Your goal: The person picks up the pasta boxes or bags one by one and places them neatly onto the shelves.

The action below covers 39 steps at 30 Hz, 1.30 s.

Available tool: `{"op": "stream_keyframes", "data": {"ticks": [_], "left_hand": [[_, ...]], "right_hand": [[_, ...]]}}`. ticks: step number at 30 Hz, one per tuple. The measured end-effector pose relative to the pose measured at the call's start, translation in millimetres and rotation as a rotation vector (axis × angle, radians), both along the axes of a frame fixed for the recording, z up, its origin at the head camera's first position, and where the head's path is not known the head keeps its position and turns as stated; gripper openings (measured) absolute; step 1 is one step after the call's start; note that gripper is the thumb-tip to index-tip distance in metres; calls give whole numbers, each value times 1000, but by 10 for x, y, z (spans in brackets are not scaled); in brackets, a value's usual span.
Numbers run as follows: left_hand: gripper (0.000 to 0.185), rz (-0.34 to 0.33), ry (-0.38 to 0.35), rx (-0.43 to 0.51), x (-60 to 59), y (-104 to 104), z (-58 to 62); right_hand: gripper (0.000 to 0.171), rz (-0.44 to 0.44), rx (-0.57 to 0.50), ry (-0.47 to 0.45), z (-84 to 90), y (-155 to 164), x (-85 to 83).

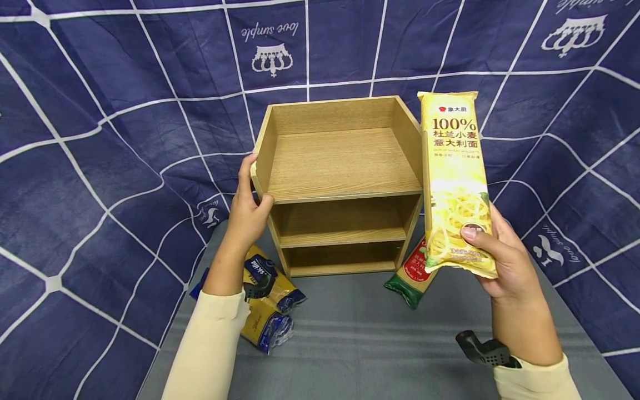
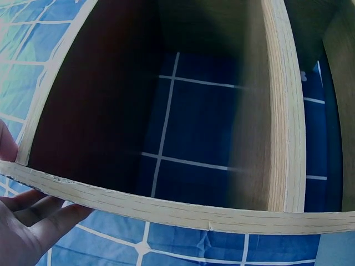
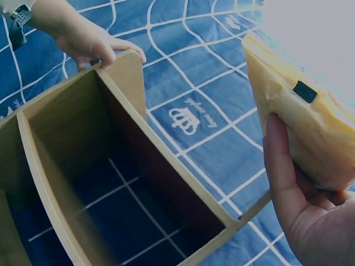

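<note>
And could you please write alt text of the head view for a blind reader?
A person's right grip holds up a yellow spaghetti packet, while the left grip holds the left side of a wooden shelf unit. Blue-yellow packets lie at its left and a red-green packet at its right.

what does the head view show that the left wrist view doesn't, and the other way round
Only the head view shows the right hand holding a yellow spaghetti pack, and a green-and-red pack and blue-and-yellow packs lying beside the wooden shelf. Only the left wrist view shows grid-patterned cloth through the shelf's compartments. Both show the left hand gripping the shelf, with cloth around it.
</note>
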<state>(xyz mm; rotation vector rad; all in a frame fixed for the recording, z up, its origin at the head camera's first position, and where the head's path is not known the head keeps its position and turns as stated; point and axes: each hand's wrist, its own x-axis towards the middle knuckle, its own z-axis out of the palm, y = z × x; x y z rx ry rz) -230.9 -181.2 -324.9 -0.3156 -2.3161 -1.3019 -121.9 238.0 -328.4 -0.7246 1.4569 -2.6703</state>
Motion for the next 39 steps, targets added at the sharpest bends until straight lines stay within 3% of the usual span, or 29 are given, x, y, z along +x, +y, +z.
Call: {"op": "stream_keyframes", "data": {"ticks": [6,14,27,39], "left_hand": [[83,-6,-3,7,-4,-5,9],[83,-14,7,3,-12,-15,-7],[83,-50,38,13,-20,-20,3],[83,-62,14,25,-1,-15,2]], "right_hand": [[62,21,2,-10,42,-33,0],[63,124,-27,0,55,-113,-30],[64,144,84,-26,12,-196,-65],[63,189,122,-48,-77,-254,-95]]}}
